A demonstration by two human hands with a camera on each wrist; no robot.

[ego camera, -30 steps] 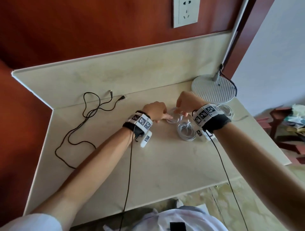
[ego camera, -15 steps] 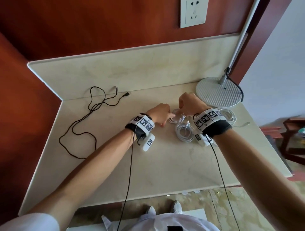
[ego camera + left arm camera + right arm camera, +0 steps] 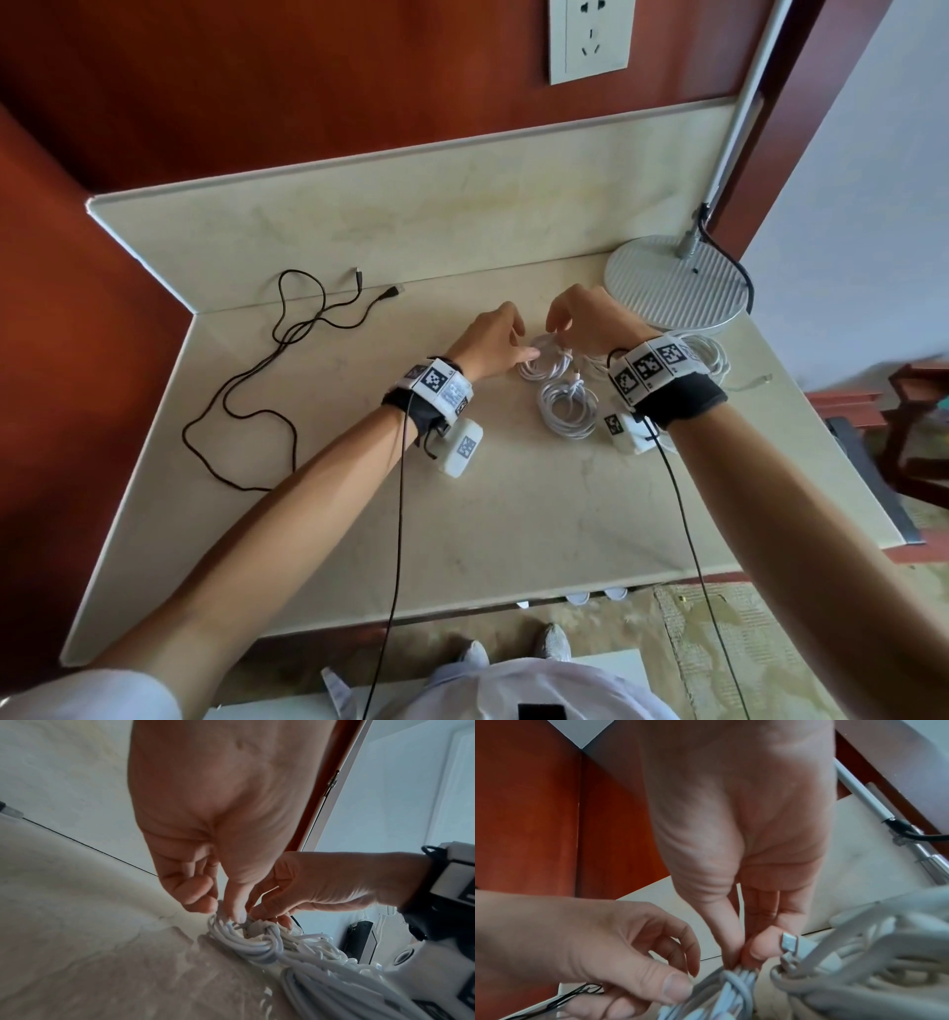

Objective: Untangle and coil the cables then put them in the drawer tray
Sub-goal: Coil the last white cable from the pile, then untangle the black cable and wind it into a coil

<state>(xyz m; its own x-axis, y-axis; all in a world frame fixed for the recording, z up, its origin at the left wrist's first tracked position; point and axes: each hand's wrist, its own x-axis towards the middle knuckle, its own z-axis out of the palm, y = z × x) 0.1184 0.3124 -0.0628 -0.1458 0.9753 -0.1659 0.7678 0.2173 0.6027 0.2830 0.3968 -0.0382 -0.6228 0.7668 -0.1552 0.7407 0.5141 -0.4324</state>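
Both my forearms reach forward, my left hand (image 3: pixel 493 342) curled with thumb and fingertips pinching, my right hand (image 3: pixel 585 321) arched beside it, thumb and forefinger pressed together, fingertips nearly meeting.

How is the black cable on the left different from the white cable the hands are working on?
The black cable sprawls loose in open loops, while the white cable is wound into a tight coil. The black cable lies untouched, away from both hands; the white cable is pinched by the left hand and the right hand. The black cable's two plug ends lie free by the back wall; the white cable's strands are bunched together. Both rest on the same pale countertop.
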